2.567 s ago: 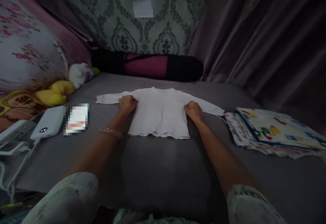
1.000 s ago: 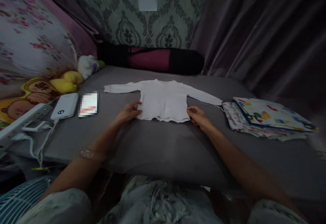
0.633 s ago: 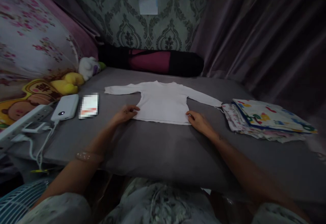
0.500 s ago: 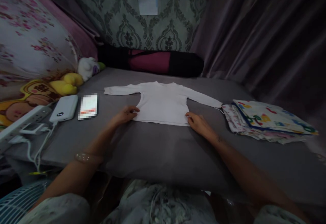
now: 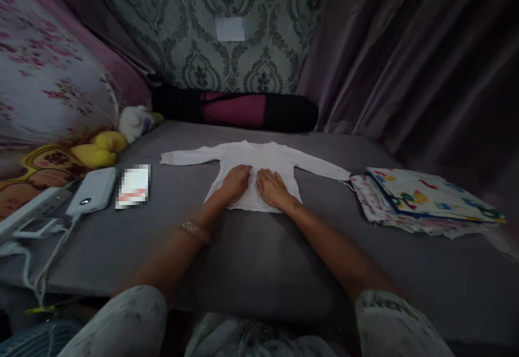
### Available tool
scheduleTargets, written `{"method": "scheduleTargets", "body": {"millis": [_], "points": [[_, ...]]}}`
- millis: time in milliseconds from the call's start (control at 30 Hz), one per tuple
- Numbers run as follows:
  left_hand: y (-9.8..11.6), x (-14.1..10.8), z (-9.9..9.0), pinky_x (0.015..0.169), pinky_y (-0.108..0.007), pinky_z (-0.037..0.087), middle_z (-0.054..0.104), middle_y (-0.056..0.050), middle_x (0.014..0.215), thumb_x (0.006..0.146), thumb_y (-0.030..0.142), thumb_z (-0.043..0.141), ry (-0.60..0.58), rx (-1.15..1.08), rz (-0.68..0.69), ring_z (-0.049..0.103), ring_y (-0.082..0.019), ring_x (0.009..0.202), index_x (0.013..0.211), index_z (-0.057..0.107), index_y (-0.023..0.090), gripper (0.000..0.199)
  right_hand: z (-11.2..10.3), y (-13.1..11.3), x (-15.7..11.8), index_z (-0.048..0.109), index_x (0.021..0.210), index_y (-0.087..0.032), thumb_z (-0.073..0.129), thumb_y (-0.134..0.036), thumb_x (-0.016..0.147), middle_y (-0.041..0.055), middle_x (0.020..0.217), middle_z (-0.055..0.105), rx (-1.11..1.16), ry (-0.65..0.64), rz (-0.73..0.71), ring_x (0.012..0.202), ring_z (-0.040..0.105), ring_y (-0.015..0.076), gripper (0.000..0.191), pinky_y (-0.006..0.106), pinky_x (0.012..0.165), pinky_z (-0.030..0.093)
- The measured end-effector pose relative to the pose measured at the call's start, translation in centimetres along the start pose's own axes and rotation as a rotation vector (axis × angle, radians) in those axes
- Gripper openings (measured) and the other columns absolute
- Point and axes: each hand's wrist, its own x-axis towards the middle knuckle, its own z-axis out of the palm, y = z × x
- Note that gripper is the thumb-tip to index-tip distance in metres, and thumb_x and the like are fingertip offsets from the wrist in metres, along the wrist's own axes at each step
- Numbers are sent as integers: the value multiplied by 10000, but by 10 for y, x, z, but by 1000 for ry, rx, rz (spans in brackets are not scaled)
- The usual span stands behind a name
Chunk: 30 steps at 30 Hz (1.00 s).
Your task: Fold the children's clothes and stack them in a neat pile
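Observation:
A white long-sleeved shirt (image 5: 257, 157) lies spread on the grey bed surface (image 5: 259, 259), its collar facing away and both sleeves stretched out sideways. My left hand (image 5: 237, 179) rests flat on the left middle of the shirt's body. Beside it, my right hand (image 5: 271, 185) lies flat on the right middle, fingers extended. A narrow gap separates the two hands, and neither grips the fabric. Parts of the shirt's lower body are hidden under my hands and wrists.
Folded patterned cloths (image 5: 433, 197) are stacked at the right, touching the right cuff. A white power bank (image 5: 92, 190), a power strip (image 5: 34, 211) with cables and plush toys (image 5: 99, 149) lie left. A black and maroon roll (image 5: 235, 109) lies along the wall.
Both hands have let go of the shirt's lower side edges and moved inward and up onto its body, now flat and close together. The view has tilted slightly.

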Motion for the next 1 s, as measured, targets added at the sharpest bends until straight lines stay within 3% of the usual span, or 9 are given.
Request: {"method": "scheduleTargets", "body": {"millis": [100, 267, 600, 733, 1000], "points": [[2, 5, 15, 1127, -429, 300, 503, -186, 1416, 983, 278, 365, -8, 122, -87, 405, -286, 1363, 1373, 472, 68, 456, 18, -10, 10, 307, 1497, -70, 246, -363, 1008, 122, 1579, 266, 66, -36, 7, 1461, 186, 259, 573, 457, 1181, 106], [-26, -8, 17, 1147, -467, 253, 387, -204, 1503, 995, 470, 280, -18, 182, -193, 321, -318, 1413, 1430, 411, 65, 609, 20, -1, 4, 276, 1525, -159, 217, -438, 1007, 97, 1598, 217, 89, -71, 36, 1471, 148, 277, 592, 514, 1175, 73], [-35, -15, 10, 1150, -555, 185, 260, -175, 1573, 995, 500, 178, -123, 173, -230, 198, -304, 1466, 1514, 282, 135, 642, 13, 28, -19, 302, 1519, -164, 249, -489, 998, 148, 1591, 220, 25, -38, 180, 1462, 170, 320, 616, 481, 1173, 102], [-37, -15, 9, 1126, -610, 178, 252, -173, 1576, 993, 504, 176, -135, 157, -222, 192, -333, 1464, 1516, 293, 203, 614, 15, 31, -20, 310, 1515, -154, 254, -491, 996, 152, 1587, 228, 37, -38, 180, 1461, 172, 323, 621, 474, 1172, 112], [-36, -17, 10, 1113, -629, 180, 254, -185, 1573, 997, 488, 167, -148, 185, -219, 195, -331, 1463, 1515, 293, 193, 610, 11, 40, -17, 362, 1489, -195, 331, -510, 978, 122, 1580, 266, 97, -65, 157, 1446, 222, 320, 601, 480, 1164, 151]]}}
